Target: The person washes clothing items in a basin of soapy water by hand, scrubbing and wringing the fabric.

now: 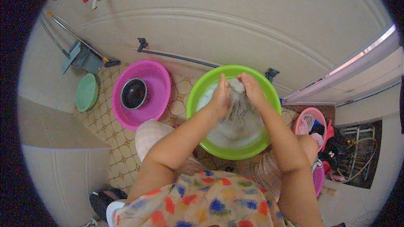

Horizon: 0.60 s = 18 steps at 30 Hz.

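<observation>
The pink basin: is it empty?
No, the pink basin on the tiled floor holds a dark metal bowl inside it.

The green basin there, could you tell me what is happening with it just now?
A person bends over the green basin on the tiled floor, both hands in it. The left hand and right hand grip a wet whitish cloth between them, above soapy water. To the person's left stands a pink basin with a dark metal bowl inside.
</observation>
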Tool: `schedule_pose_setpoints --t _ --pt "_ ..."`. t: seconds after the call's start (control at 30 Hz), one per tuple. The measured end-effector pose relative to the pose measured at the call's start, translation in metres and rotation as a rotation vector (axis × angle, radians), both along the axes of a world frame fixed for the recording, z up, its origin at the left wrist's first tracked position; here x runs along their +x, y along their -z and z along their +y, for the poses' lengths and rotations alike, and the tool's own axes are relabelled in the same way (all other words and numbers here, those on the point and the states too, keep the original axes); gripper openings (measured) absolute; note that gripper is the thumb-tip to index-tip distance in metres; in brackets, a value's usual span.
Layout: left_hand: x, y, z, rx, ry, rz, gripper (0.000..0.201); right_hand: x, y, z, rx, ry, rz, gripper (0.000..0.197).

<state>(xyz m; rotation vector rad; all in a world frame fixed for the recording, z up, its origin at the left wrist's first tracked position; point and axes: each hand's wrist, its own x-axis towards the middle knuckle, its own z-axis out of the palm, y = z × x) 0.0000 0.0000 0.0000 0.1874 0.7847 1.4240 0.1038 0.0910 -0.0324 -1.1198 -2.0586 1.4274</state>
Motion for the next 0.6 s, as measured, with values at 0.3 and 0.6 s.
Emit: schedule_pose_setpoints --t 0.3,0.6 --pt "-0.026 0.039 0.011 0.002 -0.001 0.585 0.039 0.011 0.012 0.012 -0.024 0.026 -0.109 0.052" --pt "-0.038 0.094 0.014 0.002 0.220 0.900 0.031 0.029 0.001 0.028 -0.262 0.313 0.415 0.033"
